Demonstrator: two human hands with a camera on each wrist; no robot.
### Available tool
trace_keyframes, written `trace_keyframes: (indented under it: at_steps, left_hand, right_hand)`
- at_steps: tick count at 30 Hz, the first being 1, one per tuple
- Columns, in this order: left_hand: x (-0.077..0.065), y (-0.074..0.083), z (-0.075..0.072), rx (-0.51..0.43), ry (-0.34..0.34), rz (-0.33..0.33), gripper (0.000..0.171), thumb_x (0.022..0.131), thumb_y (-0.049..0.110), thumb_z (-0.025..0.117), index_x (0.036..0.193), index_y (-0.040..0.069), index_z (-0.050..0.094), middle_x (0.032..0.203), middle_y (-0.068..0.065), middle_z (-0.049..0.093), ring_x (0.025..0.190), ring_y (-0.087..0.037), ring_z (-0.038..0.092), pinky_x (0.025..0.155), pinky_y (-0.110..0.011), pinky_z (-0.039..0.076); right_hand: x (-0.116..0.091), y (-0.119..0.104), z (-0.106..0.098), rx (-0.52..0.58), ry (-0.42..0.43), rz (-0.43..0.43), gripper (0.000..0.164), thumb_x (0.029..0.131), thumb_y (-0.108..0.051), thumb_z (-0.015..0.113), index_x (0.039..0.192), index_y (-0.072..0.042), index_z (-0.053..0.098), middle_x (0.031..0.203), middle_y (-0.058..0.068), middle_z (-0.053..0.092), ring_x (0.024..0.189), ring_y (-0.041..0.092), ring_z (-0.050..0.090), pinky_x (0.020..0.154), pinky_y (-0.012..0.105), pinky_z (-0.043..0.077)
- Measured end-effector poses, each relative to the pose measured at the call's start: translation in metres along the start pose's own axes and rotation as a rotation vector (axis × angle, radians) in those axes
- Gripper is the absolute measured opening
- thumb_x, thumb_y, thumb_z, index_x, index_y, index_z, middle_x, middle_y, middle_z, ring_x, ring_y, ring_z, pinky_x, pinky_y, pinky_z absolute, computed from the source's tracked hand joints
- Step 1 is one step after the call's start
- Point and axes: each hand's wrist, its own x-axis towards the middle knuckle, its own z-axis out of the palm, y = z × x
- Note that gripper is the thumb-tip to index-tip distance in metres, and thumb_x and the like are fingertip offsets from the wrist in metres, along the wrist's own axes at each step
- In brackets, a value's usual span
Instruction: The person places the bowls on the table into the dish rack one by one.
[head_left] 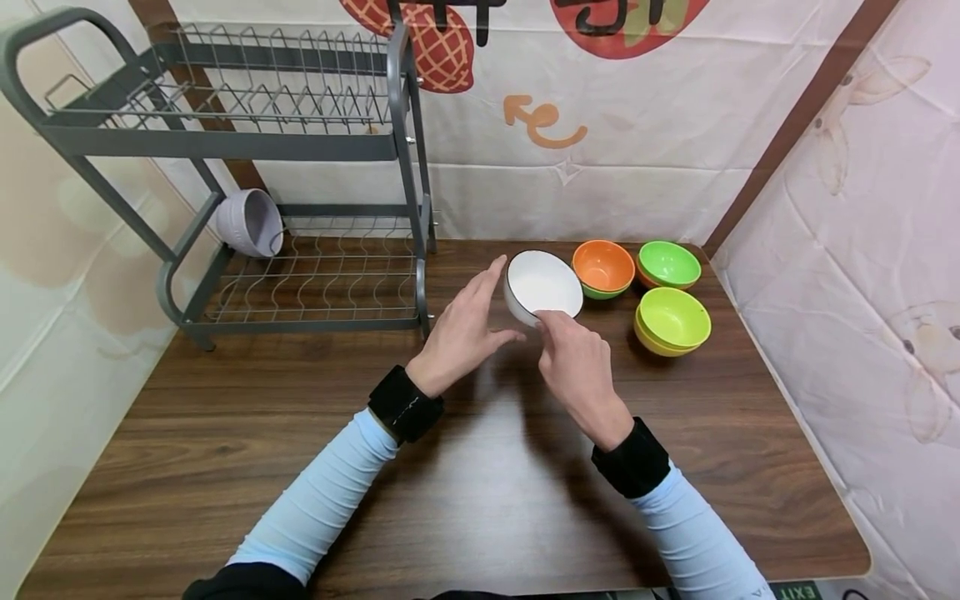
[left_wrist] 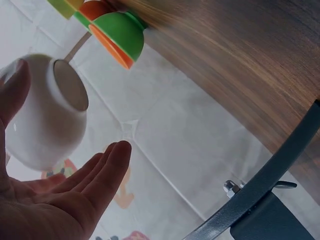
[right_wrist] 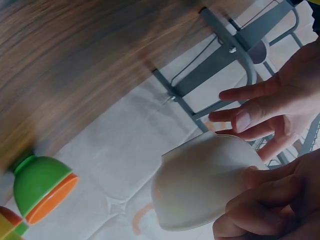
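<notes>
A white bowl (head_left: pixel 546 285) with a thin dark rim is held up over the back of the table. My right hand (head_left: pixel 577 362) pinches its near rim between thumb and curled fingers; the right wrist view shows this hand (right_wrist: pixel 272 205) at the wall of the bowl (right_wrist: pixel 200 182). To the left of the bowl is my left hand (head_left: pixel 463 332), its fingers extended and thumb spread apart. From the left wrist, the bowl's foot and rounded underside show beyond the left hand (left_wrist: pixel 65 200), whose thumb overlaps the bowl (left_wrist: pixel 50 120).
A grey two-tier dish rack (head_left: pixel 300 148) stands at the back left, with pale lavender bowls (head_left: pixel 251 223) tilted on its lower tier. Right of the white bowl are small nested stacks: orange on green (head_left: pixel 603 267), green on orange (head_left: pixel 670 265), and lime on yellow (head_left: pixel 673 319).
</notes>
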Motion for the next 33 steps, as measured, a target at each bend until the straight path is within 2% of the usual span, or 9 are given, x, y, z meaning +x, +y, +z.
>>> trace_keyframes:
  at_steps: [4, 9, 12, 21, 24, 33]
  left_hand:
    - [-0.002, -0.001, 0.001, -0.04, 0.035, 0.004, 0.124, 0.075, 0.03, 0.099, 0.168, 0.01, 0.02, 0.161, -0.018, 0.042, 0.143, -0.031, 0.048, 0.109, -0.046, 0.049]
    - [-0.004, -0.004, 0.001, -0.075, 0.119, 0.003, 0.13, 0.071, 0.035, 0.1, 0.169, 0.012, 0.017, 0.161, -0.019, 0.042, 0.146, -0.029, 0.046, 0.112, -0.043, 0.046]
    - [-0.005, -0.006, 0.001, -0.094, 0.166, 0.023, 0.132, 0.069, 0.033, 0.101, 0.169, 0.013, 0.017, 0.162, -0.018, 0.041, 0.147, -0.028, 0.044, 0.114, -0.041, 0.044]
    - [-0.007, -0.01, -0.002, -0.102, 0.3, 0.114, 0.125, 0.066, 0.025, 0.104, 0.165, 0.008, 0.029, 0.156, -0.019, 0.043, 0.14, -0.031, 0.048, 0.111, -0.039, 0.046]
    - [-0.008, -0.012, -0.003, -0.098, 0.328, 0.142, 0.123, 0.065, 0.024, 0.104, 0.163, 0.007, 0.031, 0.155, -0.019, 0.042, 0.139, -0.031, 0.048, 0.112, -0.039, 0.046]
    - [-0.012, -0.013, -0.013, -0.09, 0.358, 0.196, 0.114, 0.067, 0.018, 0.103, 0.159, 0.004, 0.037, 0.156, -0.022, 0.041, 0.142, -0.033, 0.045, 0.114, -0.041, 0.044]
  right_hand:
    - [0.001, -0.007, 0.001, 0.018, 0.023, -0.023, 0.016, 0.102, -0.002, 0.065, 0.116, -0.005, 0.073, 0.111, 0.011, 0.076, 0.068, 0.031, 0.07, 0.054, 0.046, 0.056]
    - [0.002, -0.016, 0.002, 0.053, 0.052, -0.052, 0.018, 0.101, 0.002, 0.065, 0.115, -0.005, 0.073, 0.11, 0.01, 0.076, 0.067, 0.029, 0.07, 0.052, 0.045, 0.055]
    - [0.002, -0.02, 0.004, 0.075, 0.069, -0.075, 0.019, 0.1, 0.003, 0.065, 0.115, -0.005, 0.073, 0.109, 0.01, 0.076, 0.066, 0.029, 0.07, 0.051, 0.044, 0.055]
    - [0.004, -0.031, 0.011, 0.111, 0.138, -0.137, 0.015, 0.103, -0.001, 0.063, 0.114, -0.005, 0.072, 0.109, 0.009, 0.076, 0.06, 0.032, 0.067, 0.046, 0.046, 0.05]
    - [0.004, -0.034, 0.014, 0.13, 0.15, -0.143, 0.016, 0.103, 0.0, 0.061, 0.114, -0.005, 0.073, 0.109, 0.009, 0.076, 0.059, 0.031, 0.067, 0.046, 0.045, 0.049]
    - [0.005, -0.043, 0.023, 0.201, 0.177, -0.188, 0.017, 0.106, -0.003, 0.059, 0.117, -0.004, 0.071, 0.112, 0.009, 0.075, 0.054, 0.024, 0.062, 0.043, 0.039, 0.045]
